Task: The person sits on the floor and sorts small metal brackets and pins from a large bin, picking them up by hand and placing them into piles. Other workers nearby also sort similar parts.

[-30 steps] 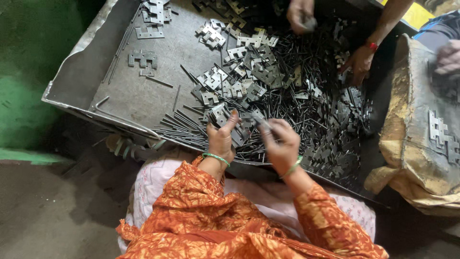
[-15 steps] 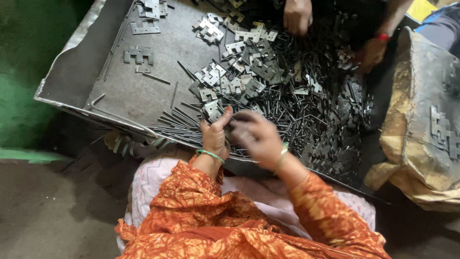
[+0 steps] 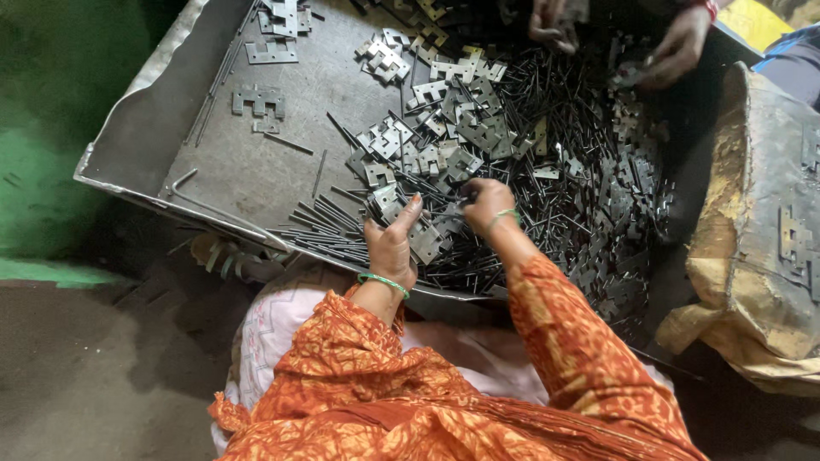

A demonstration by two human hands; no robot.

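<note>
A big grey metal tray [image 3: 171,145] holds a heap of small metal hinge plates [image 3: 453,128] and thin dark metal pins [image 3: 325,230]. My left hand [image 3: 391,243] rests at the tray's near edge and grips a hinge plate [image 3: 386,201] between thumb and fingers. My right hand [image 3: 487,203] reaches into the heap just right of it, fingers curled on the pins and plates; what it holds is hidden. Both wrists wear green bangles, and my orange patterned sleeves fill the bottom of the view.
Another person's two hands [image 3: 675,47] work at the tray's far right. A worn brown sack [image 3: 760,248] with hinge plates on it stands at the right. A green wall and dark floor lie left of the tray.
My right hand has moved left and further into the heap, close to my left hand. My left hand stays at the near edge with the plate. The view shifted slightly.
</note>
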